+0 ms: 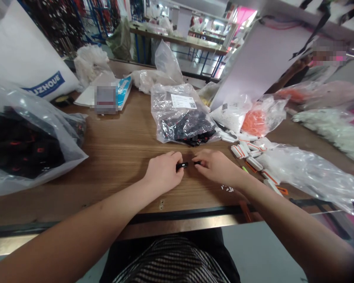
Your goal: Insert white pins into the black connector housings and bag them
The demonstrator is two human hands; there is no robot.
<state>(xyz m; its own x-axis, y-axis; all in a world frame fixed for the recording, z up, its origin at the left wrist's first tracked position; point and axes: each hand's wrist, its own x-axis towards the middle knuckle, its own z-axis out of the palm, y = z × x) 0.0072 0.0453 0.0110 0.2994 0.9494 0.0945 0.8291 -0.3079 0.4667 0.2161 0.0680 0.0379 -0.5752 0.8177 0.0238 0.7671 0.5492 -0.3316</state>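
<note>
Near the front edge of the brown worktop, seen through the head camera, I have both hands level with each other and a narrow gap between them. My left hand has its grip closed on a stubby black plastic piece; the exposed end points right, looks smooth and slightly glossy, and bears a small pale mark that I can't read. My right hand pinches a smaller dark part between thumb and fingers; only its tip shows, facing the left one, so I can't make out its full shape. The two parts are apart, in line across the gap.

Just beyond my hands sits a clear bag of black parts with red flecks, with a white label on its front. Far to my left I see a larger clear bag of black pieces with red marks. To the right of my right hand lie white pieces with orange edging, beside a crumpled clear bag. Small white scraps lie just below my right wrist.
</note>
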